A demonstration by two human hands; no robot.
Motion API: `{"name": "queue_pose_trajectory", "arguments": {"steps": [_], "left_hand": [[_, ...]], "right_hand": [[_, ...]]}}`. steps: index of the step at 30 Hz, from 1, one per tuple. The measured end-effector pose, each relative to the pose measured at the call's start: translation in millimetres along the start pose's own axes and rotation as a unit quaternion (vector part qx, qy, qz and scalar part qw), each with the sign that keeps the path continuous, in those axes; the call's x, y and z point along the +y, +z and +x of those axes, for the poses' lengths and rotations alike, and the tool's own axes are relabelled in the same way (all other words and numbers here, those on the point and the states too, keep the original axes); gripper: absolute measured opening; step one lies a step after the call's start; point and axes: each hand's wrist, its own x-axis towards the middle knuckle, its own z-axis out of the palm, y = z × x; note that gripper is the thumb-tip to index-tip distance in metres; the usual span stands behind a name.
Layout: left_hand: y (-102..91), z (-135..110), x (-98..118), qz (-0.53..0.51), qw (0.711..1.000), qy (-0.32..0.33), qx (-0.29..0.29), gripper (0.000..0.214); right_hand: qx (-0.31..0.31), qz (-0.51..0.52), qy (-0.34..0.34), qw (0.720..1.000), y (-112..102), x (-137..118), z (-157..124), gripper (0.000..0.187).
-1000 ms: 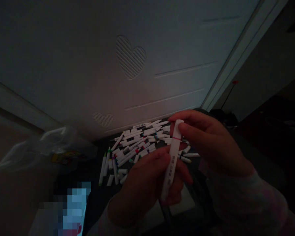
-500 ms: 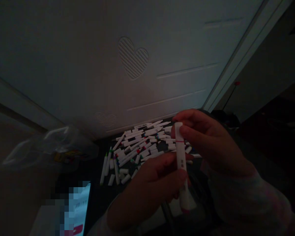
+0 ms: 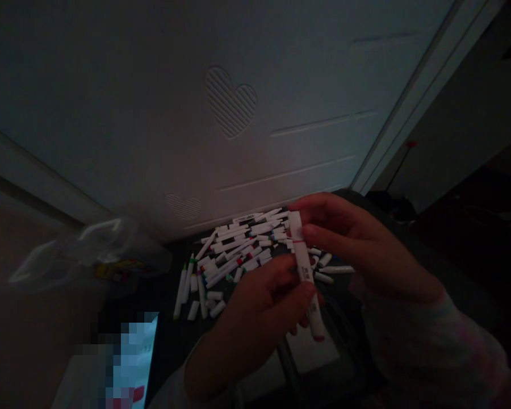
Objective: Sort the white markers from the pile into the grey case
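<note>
A white marker [image 3: 304, 264] with a pink-red band and a reddish end is tilted upright between my two hands. My left hand [image 3: 266, 307] grips its lower barrel, thumb across the front. Around the capped top end, the thumb and fingers of my right hand [image 3: 344, 241] are closed. Behind them lies a spread of many white markers and loose caps [image 3: 234, 250], some with coloured bands; my hands hide part of it. Below the left hand is a dark-framed case [image 3: 310, 352] with pale sections, dimly lit.
To the left stands a clear plastic box [image 3: 132, 250] with a handle and a yellow label. A lit phone screen [image 3: 138, 358], partly pixelated, is at lower left. A white panel with embossed hearts [image 3: 230, 102] rises behind the dark surface.
Both hands have shifted slightly left with the marker, which has turned so its printing faces differently and tilts more. The scattered markers and caps have stayed put.
</note>
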Motion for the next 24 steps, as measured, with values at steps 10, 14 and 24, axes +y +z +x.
{"name": "queue_pose_trajectory", "arguments": {"steps": [10, 14, 24], "left_hand": [[-3.4, -5.2, 4.3, 0.0, 0.996, 0.028, 0.084, 0.025], [-1.9, -3.7, 2.5, 0.102, 0.989, 0.046, 0.092, 0.023], [3.6, -10.8, -3.1, 0.175, 0.965, 0.135, 0.14, 0.02]], "right_hand": [[-0.078, -0.184, -0.092, 0.976, -14.6, -6.3, -11.0, 0.057], [-0.035, -0.176, -0.049, 0.983, -13.1, -12.2, -14.7, 0.042], [-0.029, -0.211, 0.016, 0.977, 2.1, -8.1, -49.8, 0.026]]}}
